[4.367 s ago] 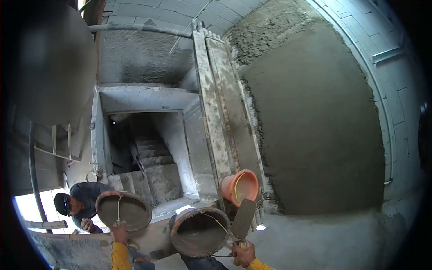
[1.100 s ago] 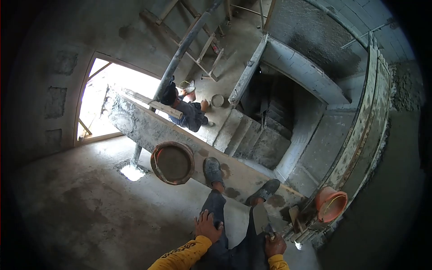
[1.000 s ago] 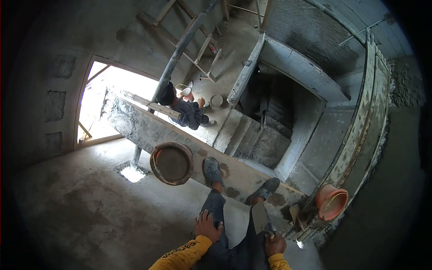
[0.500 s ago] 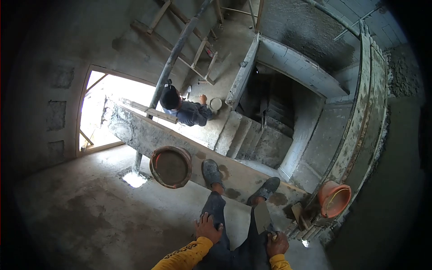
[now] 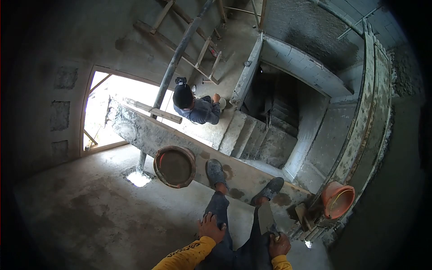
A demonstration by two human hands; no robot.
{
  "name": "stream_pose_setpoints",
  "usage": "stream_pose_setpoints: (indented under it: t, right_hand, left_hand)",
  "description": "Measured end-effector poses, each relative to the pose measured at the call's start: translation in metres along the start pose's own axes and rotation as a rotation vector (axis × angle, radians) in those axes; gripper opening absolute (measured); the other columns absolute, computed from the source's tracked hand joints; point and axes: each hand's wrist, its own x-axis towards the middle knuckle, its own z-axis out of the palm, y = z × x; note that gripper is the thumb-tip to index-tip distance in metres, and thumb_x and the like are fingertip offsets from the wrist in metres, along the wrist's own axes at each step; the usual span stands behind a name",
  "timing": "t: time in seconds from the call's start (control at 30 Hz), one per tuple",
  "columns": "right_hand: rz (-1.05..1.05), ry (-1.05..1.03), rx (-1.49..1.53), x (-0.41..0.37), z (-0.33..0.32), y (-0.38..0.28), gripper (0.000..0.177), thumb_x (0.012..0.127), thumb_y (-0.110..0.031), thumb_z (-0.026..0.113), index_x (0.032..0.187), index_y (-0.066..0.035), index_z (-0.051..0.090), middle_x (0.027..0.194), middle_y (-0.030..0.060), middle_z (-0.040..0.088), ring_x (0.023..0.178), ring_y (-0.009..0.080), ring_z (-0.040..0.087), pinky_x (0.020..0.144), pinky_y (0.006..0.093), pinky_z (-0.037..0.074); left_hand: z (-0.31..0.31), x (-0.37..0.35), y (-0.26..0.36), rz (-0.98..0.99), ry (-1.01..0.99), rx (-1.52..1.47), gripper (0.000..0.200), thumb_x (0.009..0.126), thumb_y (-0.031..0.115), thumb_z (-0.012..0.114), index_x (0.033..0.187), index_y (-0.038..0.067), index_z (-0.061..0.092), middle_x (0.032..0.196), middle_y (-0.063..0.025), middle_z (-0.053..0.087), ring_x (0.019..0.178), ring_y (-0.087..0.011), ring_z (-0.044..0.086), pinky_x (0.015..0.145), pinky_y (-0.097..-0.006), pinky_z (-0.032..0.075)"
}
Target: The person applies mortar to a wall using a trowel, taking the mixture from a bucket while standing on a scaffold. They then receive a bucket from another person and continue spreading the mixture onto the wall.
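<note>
My left hand (image 5: pixel 212 227) rests on my thigh, its fingers spread and nothing in them. In my right hand (image 5: pixel 280 245) is the handle of a trowel (image 5: pixel 266 218), its grey blade pointing up along my lower leg. My shoes (image 5: pixel 216 173) stand on a wooden plank (image 5: pixel 252 182) marked with damp patches. Left of my feet is a bucket (image 5: pixel 174 167) with grey mortar in it. An orange bucket (image 5: pixel 337 200) sits tilted at the right, beside the long boards; its inside shows a yellowish line.
Below the plank, a co-worker (image 5: pixel 194 108) in a dark cap is by a pale bucket (image 5: pixel 222 103). Concrete stairs (image 5: pixel 245 135) descend into a dark stairwell. A metal pole (image 5: pixel 180 54) rises on the left near a wooden ladder (image 5: pixel 168 42). Long boards (image 5: pixel 360 117) curve along the right.
The view has shifted slightly, moving the scene a little right. The co-worker has moved right and leans nearer the pale bucket. My hands keep the same pose.
</note>
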Motion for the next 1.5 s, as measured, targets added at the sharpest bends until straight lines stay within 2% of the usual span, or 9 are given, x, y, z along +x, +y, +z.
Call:
stream_pose_setpoints:
  t: [0.2,0.3,0.4,0.5,0.73,1.03,1.1,1.43,1.5]
  right_hand:
    - [-0.035,0.027,-0.007,-0.003,0.010,0.006,0.031,0.083,-0.030,0.078,0.087,-0.002,0.065,0.085,0.0172,0.066,0.085,0.0396,0.064,0.076,0.0489,0.050]
    - [-0.135,0.089,-0.013,-0.005,0.021,0.016,0.032,0.082,-0.030,0.078,0.089,-0.002,0.064,0.086,0.0178,0.065,0.086,0.0402,0.062,0.080,0.0503,0.049]
    - [-0.098,0.045,0.001,-0.004,0.018,0.012,0.033,0.081,-0.029,0.078,0.090,-0.001,0.064,0.088,0.0188,0.065,0.091,0.0412,0.061,0.085,0.0521,0.047]
    - [-0.127,0.055,-0.027,-0.002,0.014,0.007,0.034,0.080,-0.027,0.079,0.095,0.000,0.064,0.089,0.0192,0.064,0.087,0.0428,0.061,0.080,0.0519,0.047]
    - [-0.138,0.072,-0.040,0.000,0.020,0.010,0.033,0.081,-0.028,0.079,0.095,-0.001,0.064,0.091,0.0197,0.064,0.092,0.0424,0.060,0.083,0.0517,0.045]
    - [-0.094,0.017,-0.024,0.005,0.015,0.007,0.033,0.080,-0.026,0.080,0.097,-0.002,0.065,0.096,0.0187,0.065,0.095,0.0417,0.060,0.086,0.0512,0.046]
    - [-0.082,-0.005,-0.017,0.006,0.012,0.006,0.034,0.080,-0.026,0.080,0.098,-0.001,0.065,0.096,0.0187,0.065,0.095,0.0418,0.060,0.086,0.0513,0.046]
    - [-0.119,0.025,0.008,0.006,0.017,0.010,0.036,0.078,-0.025,0.081,0.099,-0.003,0.062,0.095,0.0188,0.063,0.093,0.0423,0.060,0.083,0.0522,0.046]
    - [-0.149,0.036,0.010,0.004,0.020,0.015,0.037,0.078,-0.024,0.081,0.100,-0.003,0.061,0.095,0.0186,0.063,0.092,0.0424,0.059,0.083,0.0522,0.046]
  left_hand:
    - [-0.004,-0.001,-0.001,-0.013,-0.049,0.027,0.069,0.095,0.049,0.055,0.146,0.003,0.046,0.160,-0.0180,0.035,0.148,-0.0358,0.031,0.122,-0.0595,0.015]
    - [-0.004,-0.001,-0.003,-0.014,-0.046,0.021,0.069,0.095,0.048,0.055,0.146,0.003,0.046,0.160,-0.0183,0.034,0.148,-0.0360,0.031,0.122,-0.0598,0.015]
    - [-0.004,0.000,-0.004,-0.011,-0.038,0.019,0.068,0.095,0.048,0.055,0.146,0.003,0.047,0.160,-0.0185,0.034,0.148,-0.0362,0.031,0.122,-0.0600,0.015]
    - [0.001,0.000,-0.006,-0.002,-0.007,0.003,0.068,0.094,0.048,0.058,0.144,0.003,0.048,0.157,-0.0193,0.038,0.146,-0.0374,0.034,0.122,-0.0584,0.016]
    - [-0.001,0.001,-0.004,0.017,0.023,-0.019,0.069,0.092,0.048,0.060,0.142,0.002,0.050,0.156,-0.0204,0.040,0.144,-0.0379,0.037,0.121,-0.0582,0.018]
    - [-0.003,0.004,-0.001,0.001,-0.024,-0.022,0.069,0.093,0.047,0.058,0.144,0.002,0.048,0.158,-0.0192,0.037,0.147,-0.0365,0.033,0.122,-0.0592,0.015]
    - [0.000,0.005,-0.002,0.013,0.001,-0.017,0.069,0.093,0.048,0.059,0.143,0.002,0.049,0.157,-0.0196,0.039,0.144,-0.0381,0.035,0.121,-0.0582,0.017]
    - [0.002,0.007,0.000,0.015,0.021,-0.021,0.069,0.092,0.048,0.061,0.142,0.002,0.050,0.156,-0.0190,0.040,0.143,-0.0386,0.037,0.121,-0.0585,0.018]
    - [0.004,0.007,-0.001,0.010,-0.001,-0.014,0.069,0.093,0.048,0.058,0.144,0.003,0.048,0.157,-0.0193,0.038,0.146,-0.0376,0.034,0.121,-0.0597,0.016]
